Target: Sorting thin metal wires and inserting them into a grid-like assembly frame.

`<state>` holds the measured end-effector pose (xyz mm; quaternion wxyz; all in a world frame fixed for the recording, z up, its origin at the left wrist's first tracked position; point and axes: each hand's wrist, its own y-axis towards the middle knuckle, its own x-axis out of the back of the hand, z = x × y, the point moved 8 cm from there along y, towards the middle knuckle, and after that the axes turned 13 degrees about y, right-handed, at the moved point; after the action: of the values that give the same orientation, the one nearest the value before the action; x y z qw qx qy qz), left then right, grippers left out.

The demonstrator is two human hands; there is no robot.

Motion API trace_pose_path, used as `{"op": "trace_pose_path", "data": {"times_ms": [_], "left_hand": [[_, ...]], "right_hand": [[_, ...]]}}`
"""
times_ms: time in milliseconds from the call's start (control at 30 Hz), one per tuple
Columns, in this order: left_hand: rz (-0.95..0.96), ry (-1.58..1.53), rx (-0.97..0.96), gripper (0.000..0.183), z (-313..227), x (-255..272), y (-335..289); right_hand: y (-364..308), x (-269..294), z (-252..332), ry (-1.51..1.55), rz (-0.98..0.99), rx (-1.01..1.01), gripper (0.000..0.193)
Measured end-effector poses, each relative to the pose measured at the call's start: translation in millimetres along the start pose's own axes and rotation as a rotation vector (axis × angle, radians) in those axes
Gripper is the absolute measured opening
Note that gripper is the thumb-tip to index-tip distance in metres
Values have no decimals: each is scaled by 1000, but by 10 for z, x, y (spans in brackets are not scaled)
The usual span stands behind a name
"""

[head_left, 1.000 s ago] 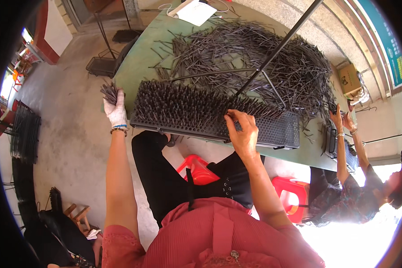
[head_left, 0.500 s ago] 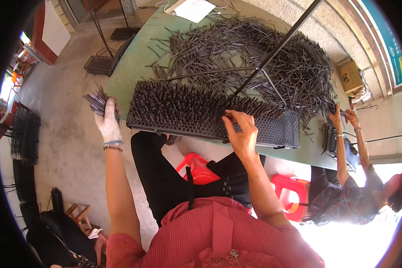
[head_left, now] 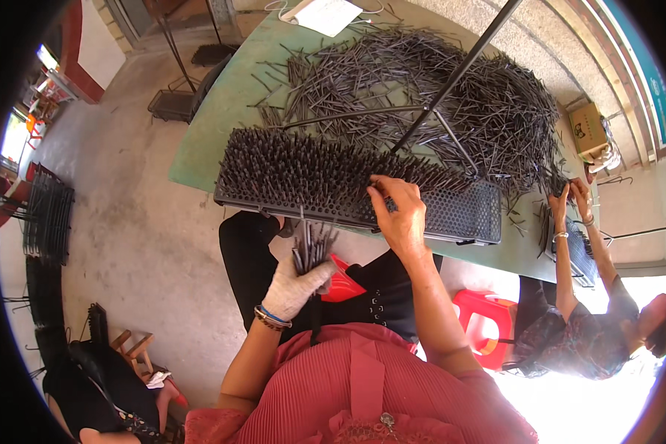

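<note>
A long black perforated tray (head_left: 470, 211) lies along the near table edge, with thin dark sticks (head_left: 296, 166) standing upright and close together in its holes. Bare holes show at its right end. My gloved left hand (head_left: 292, 288) is closed round a loose bundle of dark sticks (head_left: 312, 248), just below the tray's front edge. Over the tray's middle, my bare right hand (head_left: 401, 214) has thumb and fingers pinched together among the standing sticks. What lies between those fingertips is too small to tell.
A large heap of loose sticks (head_left: 488, 111) covers much of the green table (head_left: 207, 137). A thin metal rod stand (head_left: 459, 74) rises behind the tray. At the right, another person's hands (head_left: 570, 198) work by a second tray. A red stool (head_left: 485, 318) stands nearby.
My left hand has swung in from the far left, bringing its bundle of sticks close to the tray's front edge. My right hand stays nearly in place over the tray.
</note>
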<state>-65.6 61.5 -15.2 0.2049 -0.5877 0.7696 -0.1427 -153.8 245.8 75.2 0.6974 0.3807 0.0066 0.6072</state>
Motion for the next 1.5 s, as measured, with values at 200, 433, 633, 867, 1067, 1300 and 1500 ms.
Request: {"op": "trace_pose_path", "data": {"times_ms": [200,433,633,867,1067,1300,1500], "left_hand": [[188,-246,68,26,11,-401,23],[178,-192,133,23,178,-521,284],[189,-128,60,18,157,-477,221],[200,-146,75,17,132,-493,167],[171,-213,23,20,51,-492,166],[169,-210,1,22,-43,-662,200],[167,-78,119,19,197,-650,282]], "right_hand": [[-35,67,-34,-81,-54,-9,47],[-67,72,-28,-109,-67,61,44],[-69,33,55,-169,-51,205,29],[-85,35,91,-191,-3,171,25],[-245,179,-16,228,80,-185,21],[-717,13,-431,740,134,-743,19],[-398,408,-472,759,-173,-560,18]]}}
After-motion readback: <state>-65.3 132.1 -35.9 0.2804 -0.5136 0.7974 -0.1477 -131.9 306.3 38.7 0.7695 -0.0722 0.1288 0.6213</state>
